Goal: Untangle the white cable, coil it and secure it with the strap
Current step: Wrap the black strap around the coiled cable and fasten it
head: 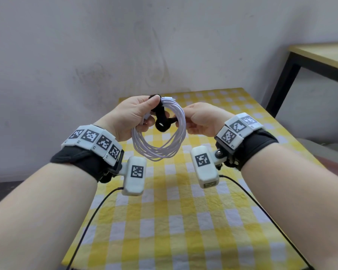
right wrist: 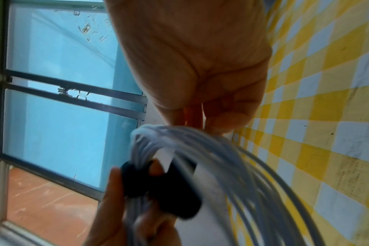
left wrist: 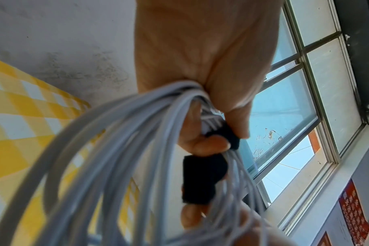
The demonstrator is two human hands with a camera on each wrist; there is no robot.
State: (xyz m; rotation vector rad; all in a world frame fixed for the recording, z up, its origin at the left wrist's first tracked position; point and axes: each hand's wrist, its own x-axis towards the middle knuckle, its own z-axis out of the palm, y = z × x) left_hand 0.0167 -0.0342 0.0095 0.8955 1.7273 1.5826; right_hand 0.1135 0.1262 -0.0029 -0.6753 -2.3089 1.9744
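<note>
The white cable (head: pixel 158 133) is already a neat round coil, held up in the air above the checked tablecloth (head: pixel 164 221), hanging down from the top where both hands meet. The loop stands roughly upright with its flat face toward the person, and one plug end pokes out at the top, pointing right. The black strap (head: pixel 161 118) sits at the top-left of the coil, wrapped partway round the bundle with its loose tail curling into the middle of the ring. The left hand (head: pixel 134 115) pinches cable and strap together right there, thumb on top. The right hand (head: pixel 200 119) has its fingers curled round the coil's right side, just beside the strap tail, so I'd guess it's the one to pull the tail round.
</note>
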